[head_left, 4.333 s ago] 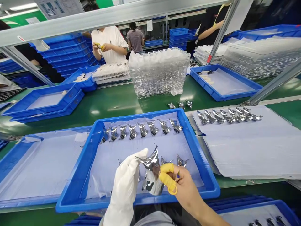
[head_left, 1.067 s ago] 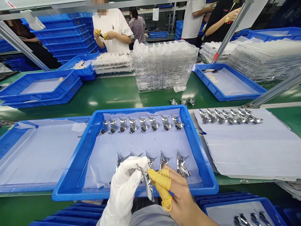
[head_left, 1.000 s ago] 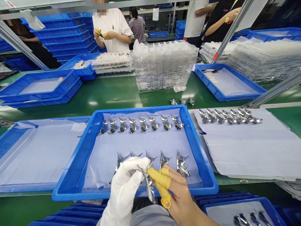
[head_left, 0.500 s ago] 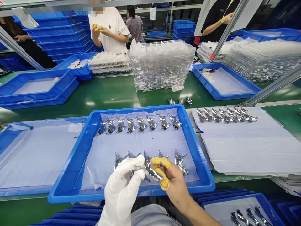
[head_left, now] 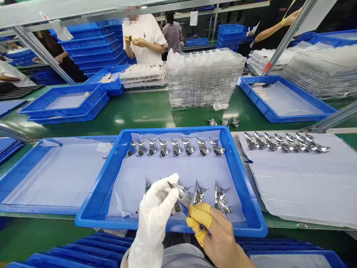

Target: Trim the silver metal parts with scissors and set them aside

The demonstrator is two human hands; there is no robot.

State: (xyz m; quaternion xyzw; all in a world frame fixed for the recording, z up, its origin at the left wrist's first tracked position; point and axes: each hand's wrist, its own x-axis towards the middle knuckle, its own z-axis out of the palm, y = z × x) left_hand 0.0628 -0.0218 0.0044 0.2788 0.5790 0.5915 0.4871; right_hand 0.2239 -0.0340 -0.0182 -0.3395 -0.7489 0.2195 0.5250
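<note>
A shiny chrome part point(head_left: 184, 196) is held over the near side of a blue tray point(head_left: 251, 208). My left hand point(head_left: 157, 212), in a white glove, pinches its left end between thumb and fingers. Close to the part's lower right is my right hand point(head_left: 212, 227), with yellow finger covers; its fingers are closed around a small dark-blue thing that is mostly hidden. A row of several chrome parts point(head_left: 176, 147) lies on the tray's white liner at the far side. Another row point(head_left: 221, 197) lies nearer, partly behind my hands.
Right of the tray, several chrome parts point(head_left: 279, 141) lie on white sheets point(head_left: 301, 182). A lined blue tray point(head_left: 55, 171) stands at the left. Beyond are stacked clear trays point(head_left: 203, 82), more blue trays point(head_left: 287, 98) and a person point(head_left: 145, 33) opposite. A metal post point(head_left: 290, 37) slants at the right.
The view has shifted left. The held part has turned in my left hand, and my right hand has moved down and right relative to it, its fingers now closer together.
</note>
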